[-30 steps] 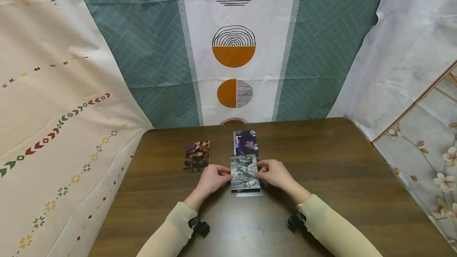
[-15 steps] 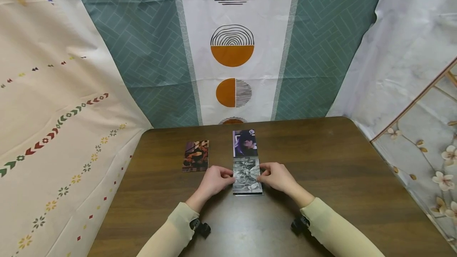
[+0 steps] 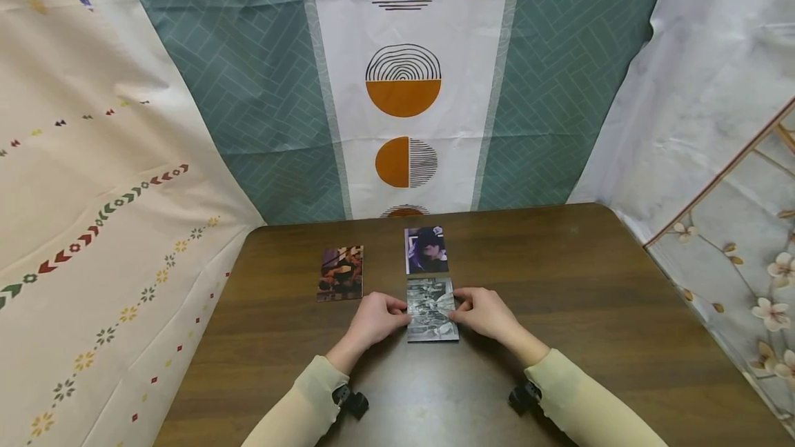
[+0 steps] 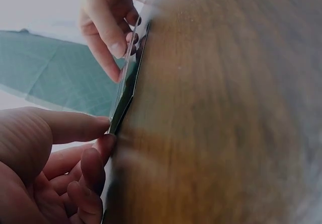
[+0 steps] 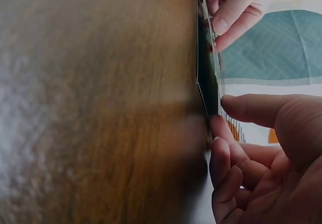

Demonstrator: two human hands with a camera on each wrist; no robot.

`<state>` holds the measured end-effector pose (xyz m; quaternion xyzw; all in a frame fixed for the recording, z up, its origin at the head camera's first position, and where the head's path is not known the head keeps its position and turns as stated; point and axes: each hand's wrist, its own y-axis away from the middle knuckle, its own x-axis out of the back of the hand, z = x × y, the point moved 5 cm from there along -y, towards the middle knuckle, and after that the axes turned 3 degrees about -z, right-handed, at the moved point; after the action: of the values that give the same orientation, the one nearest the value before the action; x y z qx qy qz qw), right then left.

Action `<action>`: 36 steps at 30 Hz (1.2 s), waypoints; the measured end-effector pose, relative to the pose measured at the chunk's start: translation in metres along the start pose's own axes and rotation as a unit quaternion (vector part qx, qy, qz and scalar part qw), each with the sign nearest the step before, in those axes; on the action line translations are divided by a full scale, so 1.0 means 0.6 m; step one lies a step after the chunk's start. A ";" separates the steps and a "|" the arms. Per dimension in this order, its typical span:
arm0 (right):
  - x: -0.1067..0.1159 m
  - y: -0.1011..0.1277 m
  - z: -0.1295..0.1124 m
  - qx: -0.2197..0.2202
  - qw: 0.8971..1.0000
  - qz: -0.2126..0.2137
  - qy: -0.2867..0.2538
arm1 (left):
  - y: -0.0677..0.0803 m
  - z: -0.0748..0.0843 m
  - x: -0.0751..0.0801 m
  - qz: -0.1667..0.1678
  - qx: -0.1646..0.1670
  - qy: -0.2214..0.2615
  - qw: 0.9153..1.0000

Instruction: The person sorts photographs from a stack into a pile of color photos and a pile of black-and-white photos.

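Small stack of photo cards [image 3: 432,310], portrait format, topmost one a grey black-and-white print with a busy, unclear picture. Lying on the dark wooden table [image 3: 609,309] near its middle, long edges running from 6 toward 12 o'clock. Pinched at its 9 o'clock edge by the left hand [image 3: 375,319] and at its 3 o'clock edge by the right hand [image 3: 486,312]. From the wrist views, top card lifted slightly off the dark card beneath, thumbs above and fingertips [image 4: 104,144] below. Lower edge of stack squared and even.
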<state>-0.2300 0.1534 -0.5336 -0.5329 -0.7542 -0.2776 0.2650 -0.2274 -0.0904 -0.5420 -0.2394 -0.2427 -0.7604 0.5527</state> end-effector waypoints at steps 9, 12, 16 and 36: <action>0.001 -0.001 0.006 -0.008 1.000 0.004 0.006 | -0.002 0.003 -0.002 0.005 -0.003 0.008 1.000; 0.002 -0.002 0.005 -0.005 1.000 0.003 0.009 | -0.003 0.002 0.000 0.006 -0.005 0.014 1.000; 0.002 -0.001 0.003 -0.001 1.000 0.003 0.010 | -0.005 0.001 0.003 0.009 -0.001 0.021 1.000; 0.004 -0.004 0.007 0.009 1.000 -0.009 0.003 | -0.004 -0.003 0.002 -0.005 0.006 0.029 1.000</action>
<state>-0.2336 0.1572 -0.5349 -0.5230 -0.7606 -0.2749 0.2692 -0.2303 -0.0915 -0.5429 -0.2130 -0.2322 -0.7686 0.5567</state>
